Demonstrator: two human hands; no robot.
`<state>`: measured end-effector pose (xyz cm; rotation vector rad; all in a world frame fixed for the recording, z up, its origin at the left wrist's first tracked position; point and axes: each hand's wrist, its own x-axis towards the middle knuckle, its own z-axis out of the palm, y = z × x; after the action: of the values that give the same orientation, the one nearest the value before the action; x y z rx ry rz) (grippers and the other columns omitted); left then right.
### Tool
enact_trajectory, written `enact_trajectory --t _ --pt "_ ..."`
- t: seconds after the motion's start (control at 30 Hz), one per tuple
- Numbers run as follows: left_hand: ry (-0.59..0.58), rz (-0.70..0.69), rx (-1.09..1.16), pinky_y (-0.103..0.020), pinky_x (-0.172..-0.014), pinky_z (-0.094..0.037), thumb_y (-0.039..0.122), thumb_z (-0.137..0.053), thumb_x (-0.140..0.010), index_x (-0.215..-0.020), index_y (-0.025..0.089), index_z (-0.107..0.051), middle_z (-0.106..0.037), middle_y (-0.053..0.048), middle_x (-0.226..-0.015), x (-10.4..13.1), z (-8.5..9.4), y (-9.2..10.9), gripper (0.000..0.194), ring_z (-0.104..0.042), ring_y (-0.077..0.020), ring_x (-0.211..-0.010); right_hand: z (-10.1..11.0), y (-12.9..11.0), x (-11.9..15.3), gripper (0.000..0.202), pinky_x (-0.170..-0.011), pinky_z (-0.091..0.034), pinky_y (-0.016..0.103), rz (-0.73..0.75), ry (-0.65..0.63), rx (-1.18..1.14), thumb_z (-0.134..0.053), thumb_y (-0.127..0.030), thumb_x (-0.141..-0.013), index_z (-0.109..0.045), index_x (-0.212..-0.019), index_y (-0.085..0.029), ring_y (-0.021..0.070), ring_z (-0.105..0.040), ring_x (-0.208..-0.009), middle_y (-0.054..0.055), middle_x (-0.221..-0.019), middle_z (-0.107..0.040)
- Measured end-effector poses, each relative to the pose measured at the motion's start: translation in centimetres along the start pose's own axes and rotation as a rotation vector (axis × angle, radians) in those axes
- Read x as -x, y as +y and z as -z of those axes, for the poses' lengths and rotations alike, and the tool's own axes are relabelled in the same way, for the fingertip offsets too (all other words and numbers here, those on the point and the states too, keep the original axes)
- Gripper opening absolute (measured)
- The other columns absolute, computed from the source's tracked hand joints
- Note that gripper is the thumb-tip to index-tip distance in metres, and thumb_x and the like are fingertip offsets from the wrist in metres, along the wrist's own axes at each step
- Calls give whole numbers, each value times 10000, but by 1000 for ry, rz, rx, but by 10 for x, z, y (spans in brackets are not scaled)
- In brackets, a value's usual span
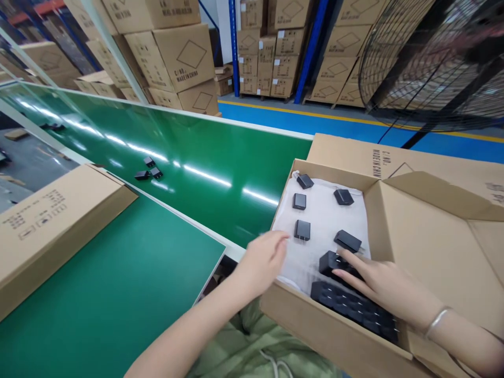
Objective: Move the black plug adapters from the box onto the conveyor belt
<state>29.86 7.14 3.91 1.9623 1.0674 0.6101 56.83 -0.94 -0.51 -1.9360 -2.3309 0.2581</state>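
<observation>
A cardboard box holds black plug chargers on a white foam sheet. My right hand reaches in from the right, its fingers closed around a black charger at the end of a row. Partly under this hand, more chargers stand packed along the near wall. Another charger lies just beyond my right fingertips. My left hand hovers at the box's left edge, fingers loosely bent, with nothing visible in them. Closest to it is a charger with its prongs toward me.
Three loose chargers lie on the green conveyor belt running off to the left. A closed carton rests on the green side table. Open box flaps spread right. Behind stand a large fan and stacked cartons.
</observation>
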Motion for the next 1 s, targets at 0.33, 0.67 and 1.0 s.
enact_trajectory --t 0.33,0.67,1.0 --pt "-598 34 -110 -400 -971 -402 357 -137 -973 -1189 92 -580 -625 -168 -1169 -31 -72 18 559 -547 -271 -1125 1 -5 9 496 -582 -515 388 111 -238 -22 -239 -520 -955 -502 -1276 -249 276 -663 -769 88 -1007 -675" --pt "-566 53 -208 -392 -890 -442 325 -198 -970 -1068 102 -624 -664 -160 -1069 -31 -65 13 491 -603 -275 -1006 -18 40 32 491 -659 -535 369 323 3 -43 -220 -227 -914 -499 -1319 -225 233 -638 -815 94 -1072 -657" --pt "295 -105 76 -310 -741 -528 330 -436 -942 -921 223 -642 -657 -38 -930 70 32 46 234 -610 -154 -803 47 -11 -5 596 -773 -520 355 -233 -278 -238 -122 -591 -939 -647 -954 -310 215 -640 -921 -10 -1013 -682"
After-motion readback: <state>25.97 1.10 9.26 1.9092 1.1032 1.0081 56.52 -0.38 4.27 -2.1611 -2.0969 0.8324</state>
